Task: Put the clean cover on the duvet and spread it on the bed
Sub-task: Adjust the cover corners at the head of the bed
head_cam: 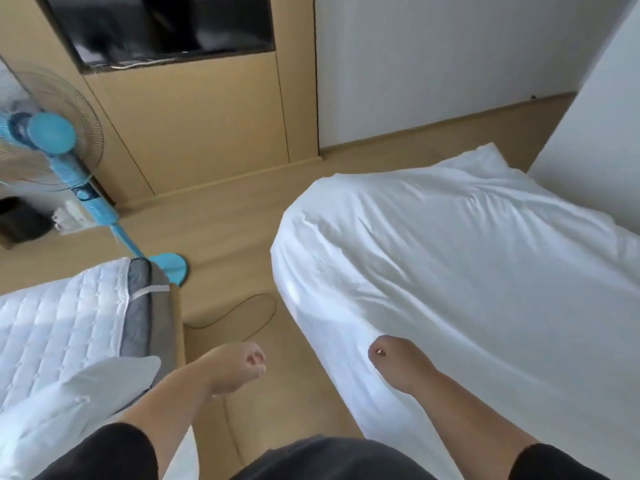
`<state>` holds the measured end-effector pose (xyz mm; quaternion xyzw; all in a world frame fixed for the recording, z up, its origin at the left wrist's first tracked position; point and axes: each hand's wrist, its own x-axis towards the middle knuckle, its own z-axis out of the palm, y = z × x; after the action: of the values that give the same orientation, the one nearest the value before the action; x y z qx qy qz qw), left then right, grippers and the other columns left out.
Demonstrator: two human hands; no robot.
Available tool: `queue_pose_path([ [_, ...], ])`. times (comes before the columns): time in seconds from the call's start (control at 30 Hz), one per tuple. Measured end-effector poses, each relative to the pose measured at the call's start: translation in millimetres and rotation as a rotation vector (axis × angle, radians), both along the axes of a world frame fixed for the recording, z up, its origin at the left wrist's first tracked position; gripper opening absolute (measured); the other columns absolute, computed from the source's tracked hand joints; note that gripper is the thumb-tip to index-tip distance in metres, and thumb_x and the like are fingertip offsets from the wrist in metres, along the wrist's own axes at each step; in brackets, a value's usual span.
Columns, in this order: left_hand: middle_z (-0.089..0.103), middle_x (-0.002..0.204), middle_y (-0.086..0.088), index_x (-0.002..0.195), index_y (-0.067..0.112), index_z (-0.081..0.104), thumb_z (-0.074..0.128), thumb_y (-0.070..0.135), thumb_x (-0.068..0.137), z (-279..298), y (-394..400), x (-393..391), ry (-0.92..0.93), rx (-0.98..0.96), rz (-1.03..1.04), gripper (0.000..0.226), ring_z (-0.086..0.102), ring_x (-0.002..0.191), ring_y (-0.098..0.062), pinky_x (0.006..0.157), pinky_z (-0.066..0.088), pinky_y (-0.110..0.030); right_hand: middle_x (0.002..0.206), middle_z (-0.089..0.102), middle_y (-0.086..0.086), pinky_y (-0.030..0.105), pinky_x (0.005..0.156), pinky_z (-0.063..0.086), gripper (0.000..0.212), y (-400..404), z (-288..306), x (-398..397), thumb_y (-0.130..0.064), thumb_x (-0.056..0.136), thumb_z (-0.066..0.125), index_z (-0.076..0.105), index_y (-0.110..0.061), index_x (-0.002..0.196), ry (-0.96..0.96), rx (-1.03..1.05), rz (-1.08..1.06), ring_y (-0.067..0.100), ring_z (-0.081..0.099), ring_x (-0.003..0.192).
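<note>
A white covered duvet (467,271) lies spread over the bed on the right, hanging over its near side and wrinkled toward my hand. My right hand (394,365) is at the duvet's near edge with its fingers curled into the fabric, gripping it. In the aisle between the beds, my left hand (235,368) hovers over the floor with curled fingers and holds nothing. The bed itself is hidden under the duvet.
A second bed with a quilted white mattress pad (59,323) stands at the left, a white pillow (76,403) on its near part. A blue standing fan (52,136) and its cable (242,310) occupy the wooden floor beyond. A wall TV (162,26) hangs above.
</note>
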<state>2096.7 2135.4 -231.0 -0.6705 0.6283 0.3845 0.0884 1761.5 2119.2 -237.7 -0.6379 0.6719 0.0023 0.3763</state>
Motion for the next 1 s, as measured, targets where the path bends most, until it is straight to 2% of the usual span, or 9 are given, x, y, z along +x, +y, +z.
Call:
queue_pose_path([
  [0.03, 0.063, 0.107, 0.019, 0.119, 0.038, 0.058, 0.056, 0.048, 0.093, 2, -6, 19, 0.001, 0.0, 0.036, 0.029, 0.059, 0.098, 0.0, 0.086, 0.049, -0.023, 0.082, 0.062, -0.008, 0.028, 0.063, 0.044, 0.024, -14, 2, 19, -0.029, 0.093, 0.043, 0.052, -0.032, 0.071, 0.004, -0.015, 0.012, 0.014, 0.054, 0.07],
  [0.2, 0.062, 0.111, 0.021, 0.119, 0.04, 0.057, 0.055, 0.049, 0.092, -4, -39, 89, 0.059, 0.013, 0.17, 0.029, 0.059, 0.101, -0.001, 0.09, 0.051, -0.024, 0.087, 0.067, -0.002, 0.029, 0.059, 0.041, 0.019, -85, 0, 83, -0.027, 0.094, 0.044, 0.059, -0.024, 0.083, -0.02, 0.004, 0.048, 0.015, 0.05, 0.063],
  [0.3, 0.061, 0.111, 0.023, 0.118, 0.041, 0.056, 0.056, 0.05, 0.093, -21, -65, 118, 0.08, 0.029, 0.243, 0.026, 0.059, 0.102, -0.001, 0.088, 0.051, -0.022, 0.079, 0.064, -0.004, 0.028, 0.057, 0.036, 0.016, -133, -8, 111, -0.022, 0.089, 0.044, 0.054, -0.02, 0.077, -0.047, 0.001, 0.04, 0.017, 0.043, 0.06],
  [0.43, 0.062, 0.105, 0.023, 0.117, 0.042, 0.058, 0.056, 0.054, 0.089, -36, -119, 152, 0.046, 0.036, 0.285, 0.03, 0.06, 0.099, 0.002, 0.083, 0.049, -0.018, 0.088, 0.072, 0.002, 0.028, 0.059, 0.042, 0.019, -222, -24, 151, -0.025, 0.091, 0.045, 0.062, -0.021, 0.083, -0.077, -0.019, 0.051, 0.018, 0.056, 0.063],
  [0.53, 0.06, 0.109, 0.021, 0.122, 0.038, 0.058, 0.057, 0.048, 0.093, -35, -173, 178, -0.002, 0.029, 0.337, 0.03, 0.058, 0.102, 0.0, 0.088, 0.047, -0.022, 0.089, 0.069, -0.003, 0.029, 0.064, 0.046, 0.02, -301, -29, 183, -0.027, 0.093, 0.045, 0.063, -0.021, 0.086, -0.051, 0.002, 0.187, 0.021, 0.065, 0.077],
  [0.63, 0.06, 0.111, 0.022, 0.121, 0.038, 0.059, 0.056, 0.048, 0.094, -17, -222, 203, -0.038, 0.013, 0.393, 0.029, 0.057, 0.104, -0.001, 0.092, 0.047, -0.023, 0.091, 0.065, -0.012, 0.025, 0.062, 0.046, 0.018, -371, -16, 220, -0.034, 0.095, 0.044, 0.059, -0.032, 0.087, 0.033, 0.024, 0.35, 0.01, 0.061, 0.076],
  [0.77, 0.06, 0.107, 0.024, 0.118, 0.042, 0.059, 0.057, 0.048, 0.094, -6, -271, 246, -0.033, -0.025, 0.478, 0.026, 0.057, 0.099, 0.003, 0.088, 0.045, -0.018, 0.092, 0.066, -0.014, 0.024, 0.064, 0.047, 0.016, -445, -1, 281, -0.039, 0.091, 0.044, 0.06, -0.035, 0.088, 0.072, 0.072, 0.501, 0.009, 0.065, 0.084],
  [0.9, 0.064, 0.107, 0.022, 0.11, 0.045, 0.058, 0.059, 0.048, 0.092, -22, -307, 296, 0.022, 0.021, 0.57, 0.019, 0.059, 0.099, 0.001, 0.093, 0.048, -0.021, 0.09, 0.068, -0.013, 0.026, 0.066, 0.048, 0.016, -501, -8, 341, -0.044, 0.087, 0.047, 0.06, -0.036, 0.085, 0.107, 0.131, 0.591, 0.009, 0.062, 0.073],
  [1.0, 0.062, 0.111, 0.021, 0.111, 0.043, 0.059, 0.056, 0.049, 0.092, -39, -347, 339, 0.046, 0.029, 0.54, 0.019, 0.058, 0.101, 0.0, 0.096, 0.049, -0.024, 0.083, 0.066, -0.014, 0.024, 0.061, 0.044, 0.016, -545, -21, 385, -0.042, 0.087, 0.048, 0.06, -0.034, 0.081, 0.129, 0.14, 0.617, 0.006, 0.056, 0.065],
])
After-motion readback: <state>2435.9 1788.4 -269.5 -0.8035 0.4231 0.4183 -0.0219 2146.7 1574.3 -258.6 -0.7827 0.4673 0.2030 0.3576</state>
